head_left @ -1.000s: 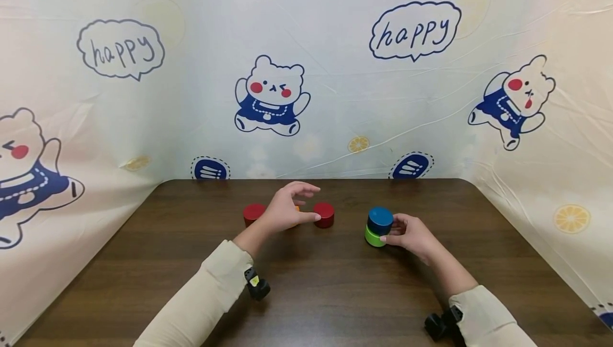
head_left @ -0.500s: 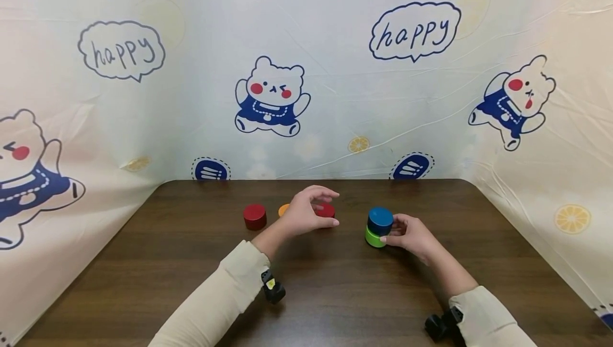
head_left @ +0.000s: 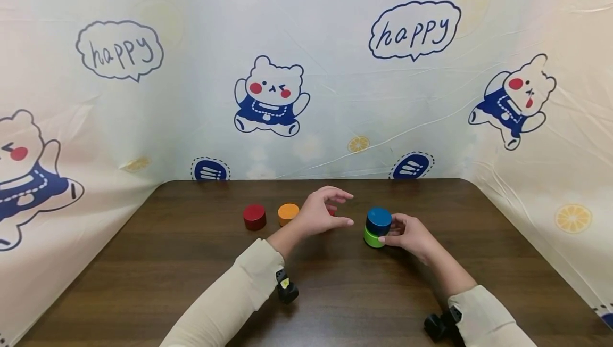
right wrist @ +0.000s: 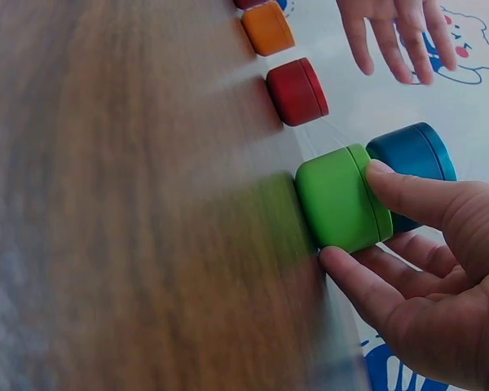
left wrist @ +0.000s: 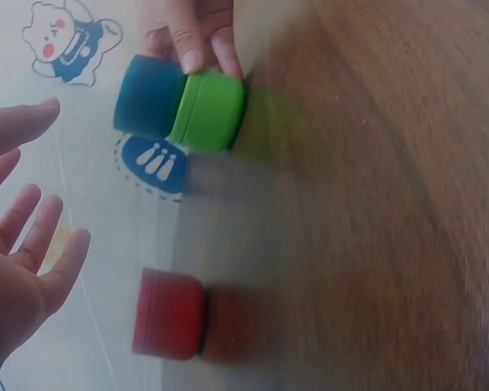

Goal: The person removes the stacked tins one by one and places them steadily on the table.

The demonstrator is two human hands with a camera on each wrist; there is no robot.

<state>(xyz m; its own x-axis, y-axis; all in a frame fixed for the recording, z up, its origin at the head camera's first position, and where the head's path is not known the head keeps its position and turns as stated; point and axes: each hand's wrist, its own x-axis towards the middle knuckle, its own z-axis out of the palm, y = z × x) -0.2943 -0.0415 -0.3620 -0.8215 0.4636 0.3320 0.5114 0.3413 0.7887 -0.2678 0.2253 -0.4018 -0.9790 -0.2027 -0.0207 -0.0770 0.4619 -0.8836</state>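
We are pinching a green canister [right wrist: 342, 199] between the thumb and fingers of our right grip [head_left: 409, 236], and it is standing on the bench [head_left: 335, 283]. On top of it a blue canister [head_left: 379, 221] is sitting; whether any fingers are touching that one, we cannot tell. Our left grip [head_left: 322, 214] is hanging near the pair but apart from it, fingers loose, thumb held away, holding nothing. Behind it a red canister [right wrist: 297, 92] is standing, mostly hidden in the head view, while an orange canister [head_left: 288, 213] and a second red canister [head_left: 254, 217] are standing farther left in a row.

The bench is showing dark brown wood grain and a soft sheen, catching green and reddish reflections; its far corners are curving round. Cream sleeves [head_left: 222, 296] and black wrist cameras [head_left: 287, 289] are lying across the near part of our view. Around the bench a pale, creased cloth [head_left: 330, 33] is hanging, carrying bears [head_left: 267, 112] in blue clothes, "happy" speech bubbles [head_left: 415, 30], orange slices [head_left: 358, 144] and dash-ringed blue patches [head_left: 210, 169].
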